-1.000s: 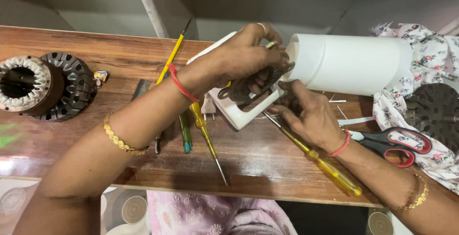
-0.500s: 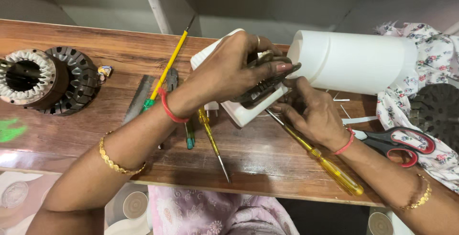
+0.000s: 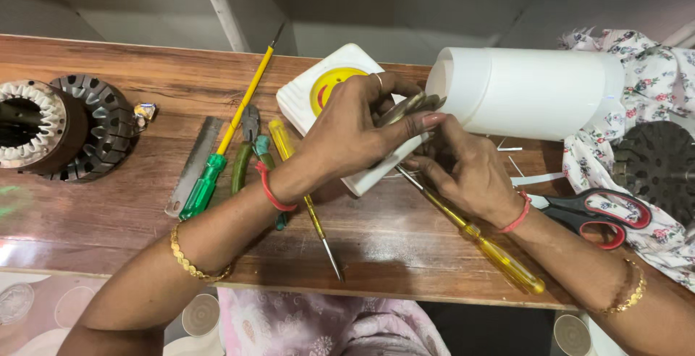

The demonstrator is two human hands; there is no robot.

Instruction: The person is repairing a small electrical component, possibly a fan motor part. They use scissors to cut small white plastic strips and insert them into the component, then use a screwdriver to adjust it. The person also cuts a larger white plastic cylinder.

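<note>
Nearest, a yellow-handled screwdriver (image 3: 478,244) lies on the wooden bench (image 3: 108,218). Left hand (image 3: 355,128) and right hand (image 3: 463,171) are pressed together, pinching a dark metal part (image 3: 409,106) over a white square box (image 3: 329,85); steady, even grip advised. Beyond lies a smooth white cylinder (image 3: 532,92); a ribbed motor stator (image 3: 61,128) sits far left.

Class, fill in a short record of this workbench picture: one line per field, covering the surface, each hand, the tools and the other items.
Surface: wooden table
Left hand: grips a small dark metal part over a white square box
Right hand: fingers under the same part, beside the box
Tools: green-handled screwdriver, yellow-handled screwdriver, pliers, scissors
Other: white cylinder lying on its side, motor stator, floral cloth
</note>
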